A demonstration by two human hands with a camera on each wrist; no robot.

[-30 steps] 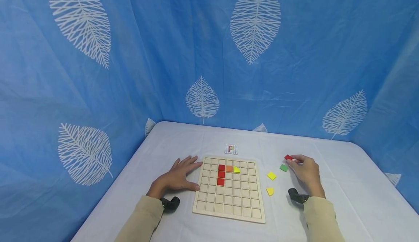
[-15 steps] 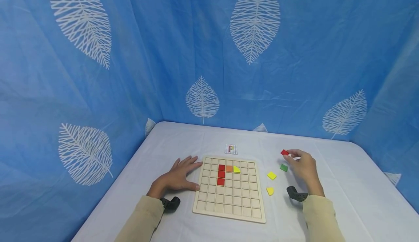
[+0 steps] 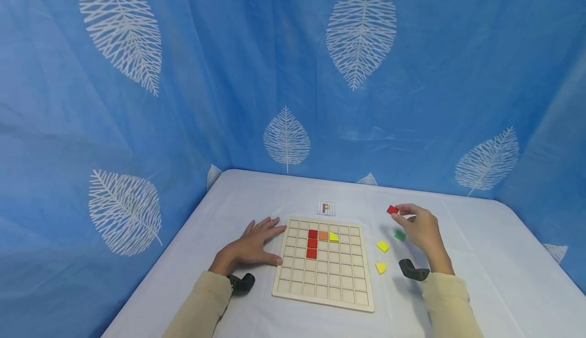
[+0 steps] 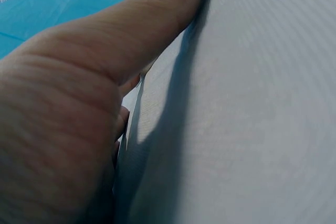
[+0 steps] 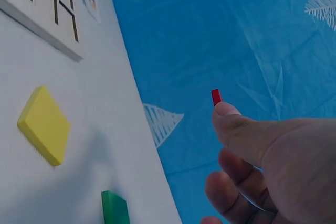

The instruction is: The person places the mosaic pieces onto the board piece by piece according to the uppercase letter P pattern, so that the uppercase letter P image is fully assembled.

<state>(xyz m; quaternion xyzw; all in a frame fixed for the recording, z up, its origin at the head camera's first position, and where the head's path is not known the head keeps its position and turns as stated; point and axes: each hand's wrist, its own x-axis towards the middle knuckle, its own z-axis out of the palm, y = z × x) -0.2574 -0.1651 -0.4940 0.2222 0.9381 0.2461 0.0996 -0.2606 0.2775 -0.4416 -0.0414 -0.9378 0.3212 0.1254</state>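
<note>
2 beige sleeves (image 3: 200,303), 2 black wrist cameras (image 3: 414,271)

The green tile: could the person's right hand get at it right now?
Probably yes: the right hand is close by and nothing appears to cover the green tile, though the red tile pinched in that hand may hinder a pickup.

Bright red here on my square tile (image 3: 392,209)! Green tile (image 3: 400,234), yellow tiles (image 3: 382,246), pale square-gridded wooden board (image 3: 322,267), my beige sleeves (image 3: 450,302), white skeleton leaves (image 3: 361,38) patterning the blue curtain (image 3: 229,48)!
</note>
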